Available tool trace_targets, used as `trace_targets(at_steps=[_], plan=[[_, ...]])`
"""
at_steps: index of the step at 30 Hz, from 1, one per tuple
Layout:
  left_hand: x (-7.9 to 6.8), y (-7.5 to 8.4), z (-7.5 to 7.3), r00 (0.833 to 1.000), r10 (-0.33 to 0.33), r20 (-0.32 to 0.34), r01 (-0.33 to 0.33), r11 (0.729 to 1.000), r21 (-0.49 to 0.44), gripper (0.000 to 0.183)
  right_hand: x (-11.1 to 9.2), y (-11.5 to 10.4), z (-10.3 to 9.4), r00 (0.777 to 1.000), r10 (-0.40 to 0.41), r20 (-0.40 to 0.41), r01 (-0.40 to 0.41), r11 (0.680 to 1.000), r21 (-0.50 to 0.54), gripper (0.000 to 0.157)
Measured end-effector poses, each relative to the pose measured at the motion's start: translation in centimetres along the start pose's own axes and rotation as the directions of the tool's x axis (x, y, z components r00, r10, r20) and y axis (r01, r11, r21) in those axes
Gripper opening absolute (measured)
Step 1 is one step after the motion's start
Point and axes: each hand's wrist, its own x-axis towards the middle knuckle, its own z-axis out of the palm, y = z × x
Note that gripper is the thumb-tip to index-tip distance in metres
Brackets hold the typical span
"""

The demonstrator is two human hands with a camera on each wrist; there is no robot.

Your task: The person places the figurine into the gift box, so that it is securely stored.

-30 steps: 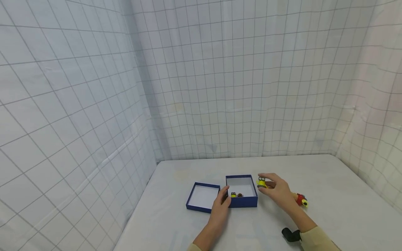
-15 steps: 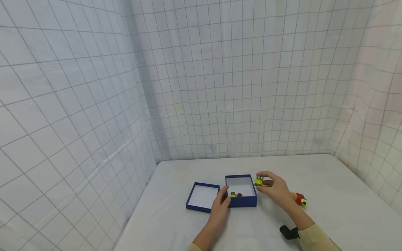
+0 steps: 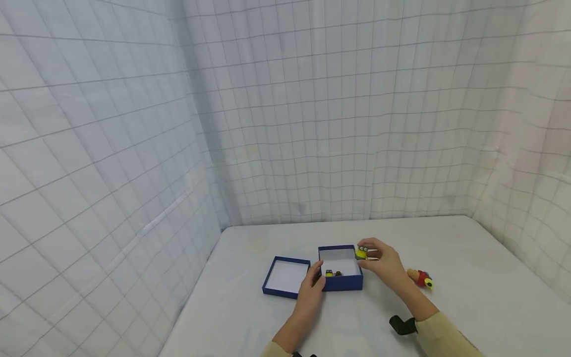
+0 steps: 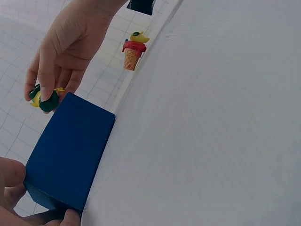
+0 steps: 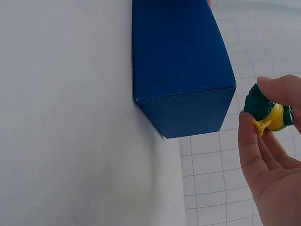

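Note:
My right hand (image 3: 384, 264) pinches a small yellow and green toy figure (image 5: 275, 117) with round goggle eyes between thumb and fingertips. The figure is raised at the right rim of an open blue box (image 3: 343, 283) with a white inside. At the box's left side, my left hand (image 3: 309, 295) holds the wall, thumb and fingers round the near left corner in the left wrist view. Inside the box, near its front wall, are a small yellow figure (image 3: 329, 273) and a small brown thing (image 3: 338, 273), mostly hidden.
The blue-rimmed lid (image 3: 280, 293) lies inside up to the left of the box, partly behind my left hand. An ice cream cone toy (image 4: 133, 49) with red and yellow on top lies on the white table (image 3: 232, 307) to the right. Gridded white curtains (image 3: 290, 124) surround the table.
My right hand has moved left and slightly up with the toy figure, from beside the box to over its right rim. The left hand keeps its place on the box.

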Motion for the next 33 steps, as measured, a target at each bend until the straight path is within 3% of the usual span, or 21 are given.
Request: trace_targets(at_steps=[12,25,33], plan=[[-0.2,-0.1,-0.1,1.0,0.007,0.002,-0.007,1.0,0.011,0.046,0.0,-0.1,0.6,0.999,0.04,-0.031,-0.039,0.999,0.03,0.032],[0.0,-0.5,-0.5,1.0,-0.018,-0.005,0.018,1.0,-0.005,0.045,0.5,-0.5,1.4,1.0,0.005,0.017,-0.006,0.999,0.035,0.027],[0.2,-0.1,-0.2,1.0,0.004,0.004,-0.004,1.0,-0.006,0.046,0.8,-0.8,2.0,0.995,-0.097,0.023,0.098,0.994,-0.044,0.023]])
